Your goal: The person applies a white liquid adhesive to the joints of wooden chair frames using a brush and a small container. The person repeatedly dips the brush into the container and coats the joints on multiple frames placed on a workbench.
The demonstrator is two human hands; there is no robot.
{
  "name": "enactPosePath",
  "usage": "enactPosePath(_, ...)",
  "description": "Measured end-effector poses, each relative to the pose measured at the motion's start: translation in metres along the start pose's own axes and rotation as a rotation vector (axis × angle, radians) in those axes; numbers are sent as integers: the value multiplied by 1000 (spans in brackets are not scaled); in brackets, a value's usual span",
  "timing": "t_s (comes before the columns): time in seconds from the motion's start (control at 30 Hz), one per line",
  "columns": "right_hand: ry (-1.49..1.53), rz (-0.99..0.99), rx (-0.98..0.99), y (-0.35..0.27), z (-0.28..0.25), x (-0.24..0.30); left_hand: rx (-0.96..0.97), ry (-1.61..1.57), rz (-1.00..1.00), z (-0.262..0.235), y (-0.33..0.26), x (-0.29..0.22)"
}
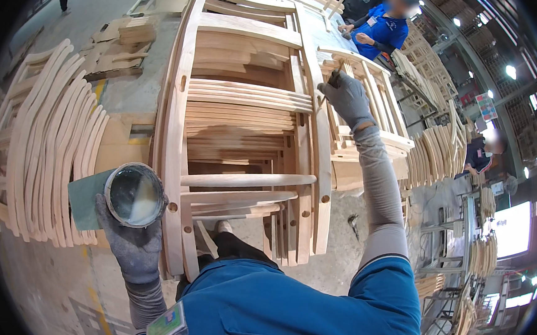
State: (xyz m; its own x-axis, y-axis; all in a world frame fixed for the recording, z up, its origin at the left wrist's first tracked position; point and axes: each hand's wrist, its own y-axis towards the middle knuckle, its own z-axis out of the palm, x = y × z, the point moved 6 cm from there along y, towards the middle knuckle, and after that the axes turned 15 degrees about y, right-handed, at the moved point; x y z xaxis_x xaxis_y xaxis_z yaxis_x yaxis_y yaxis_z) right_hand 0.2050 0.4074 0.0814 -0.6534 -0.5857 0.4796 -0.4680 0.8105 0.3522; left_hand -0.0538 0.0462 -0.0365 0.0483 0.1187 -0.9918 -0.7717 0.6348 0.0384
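My blue sleeves fill the bottom, both grey-gloved hands up at the stacked chair frames.

My left hand [131,240] is raised near my chest, its grip closed under a round tin [134,194] of pale liquid, beside the frames' left rail. My right hand [348,98] reaches out at full stretch, grip closed on a small dark brush [336,77] at the right rail of the chair frames [246,135]. Curved wooden slats [46,146] stand stacked to my left; a person in blue [381,29] works beyond the frames.
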Motion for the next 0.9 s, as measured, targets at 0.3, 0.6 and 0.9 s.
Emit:
enactPosePath(0.3, 90, -223, -193, -69, 8, -18, 86, -753, -261, -13, -16, -8)
enactPosePath(0.6, 88, -321, -163, -134, -12, 4, 144, -676, -281, -1, -41, -18)
enactPosePath(0.9, 467, 11, -664, -272, -65, -46, 198, -654, -307, 31, -72, -30)
